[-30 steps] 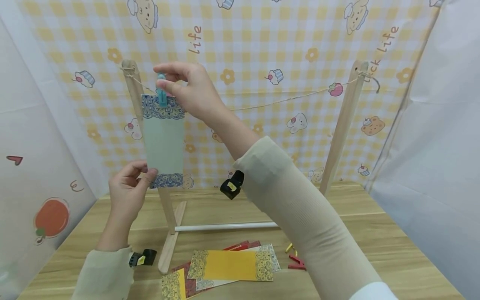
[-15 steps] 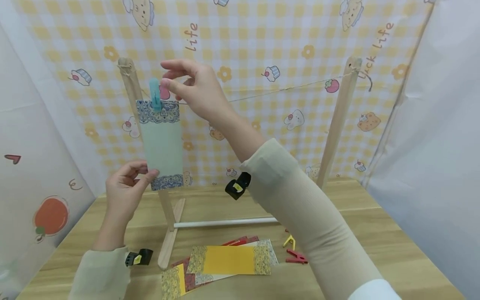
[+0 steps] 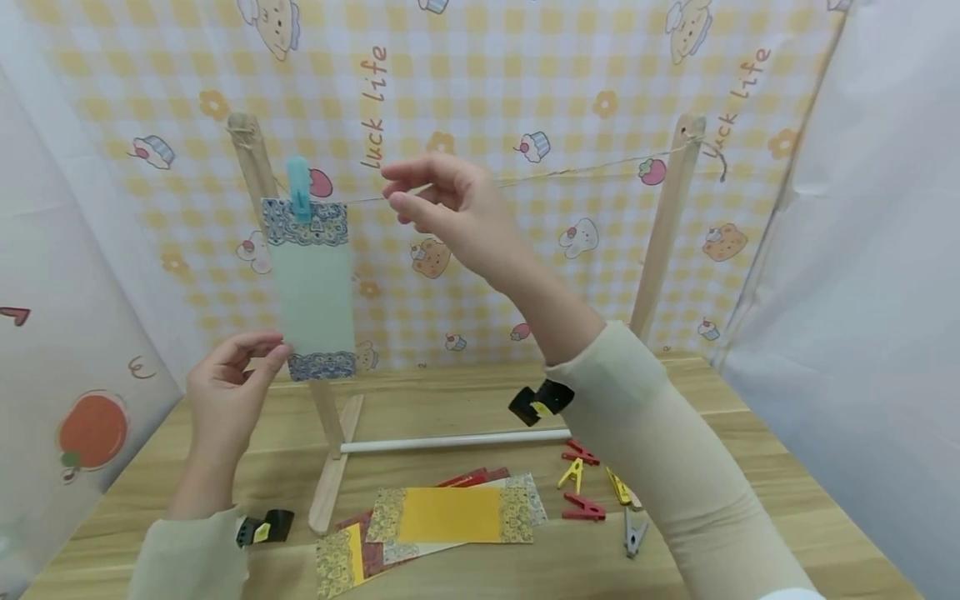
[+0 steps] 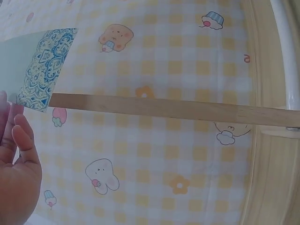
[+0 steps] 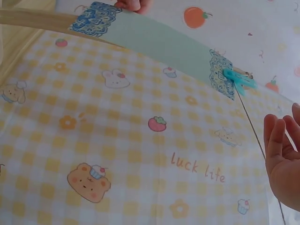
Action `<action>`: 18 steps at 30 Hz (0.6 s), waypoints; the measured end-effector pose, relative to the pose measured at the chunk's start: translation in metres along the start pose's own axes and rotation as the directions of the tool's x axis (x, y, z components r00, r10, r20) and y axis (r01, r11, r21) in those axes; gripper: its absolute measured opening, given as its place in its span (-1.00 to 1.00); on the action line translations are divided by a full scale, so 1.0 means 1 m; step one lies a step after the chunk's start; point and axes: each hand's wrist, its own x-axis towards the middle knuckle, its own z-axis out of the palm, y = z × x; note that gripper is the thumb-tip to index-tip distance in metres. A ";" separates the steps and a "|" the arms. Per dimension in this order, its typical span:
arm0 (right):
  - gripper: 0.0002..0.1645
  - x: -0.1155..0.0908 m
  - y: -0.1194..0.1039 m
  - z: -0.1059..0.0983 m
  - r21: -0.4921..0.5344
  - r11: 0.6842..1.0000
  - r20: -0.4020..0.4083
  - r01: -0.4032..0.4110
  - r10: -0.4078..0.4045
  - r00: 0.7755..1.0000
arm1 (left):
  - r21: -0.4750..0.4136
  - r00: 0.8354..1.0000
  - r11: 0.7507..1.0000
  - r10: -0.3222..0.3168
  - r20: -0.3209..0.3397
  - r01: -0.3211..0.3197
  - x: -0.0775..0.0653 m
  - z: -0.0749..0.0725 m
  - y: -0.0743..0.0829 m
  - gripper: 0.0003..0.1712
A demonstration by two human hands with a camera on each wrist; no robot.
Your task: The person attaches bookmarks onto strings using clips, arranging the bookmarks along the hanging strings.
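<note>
Cloth [image 3: 457,304] with yellow checks backs the wood-grain table [image 3: 450,404] and green card [image 3: 315,292].

Cards [image 3: 452,515] and clips [image 3: 583,507] on table [image 3: 450,400]

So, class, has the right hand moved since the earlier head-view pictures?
Yes: judged against the left wooden post, the right hand has moved rightward and slightly down, away from the blue clothespin.

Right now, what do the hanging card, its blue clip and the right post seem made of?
Hanging card: probably matte paper or thin cardboard, flat and ornately printed. Blue clip: likely smooth plastic, evenly coloured. Right post: seemingly matte wood, from its pale brown tone.
</note>
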 end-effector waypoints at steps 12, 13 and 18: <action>-0.72 -0.055 0.018 -0.032 -0.150 0.987 0.087 0.062 -0.049 0.995 | -0.184 0.995 0.982 -0.063 -0.071 0.049 -0.015 -0.011 0.006 -0.89; -0.73 -0.060 0.021 -0.035 -0.164 0.985 0.100 0.058 -0.042 0.994 | -0.170 0.996 0.984 -0.059 -0.060 0.048 -0.017 -0.011 0.007 -0.91; -0.75 -0.087 0.041 -0.051 -0.249 0.968 0.206 0.010 0.043 0.978 | -0.037 0.999 0.998 -0.053 -0.004 0.053 -0.027 -0.009 0.009 -0.91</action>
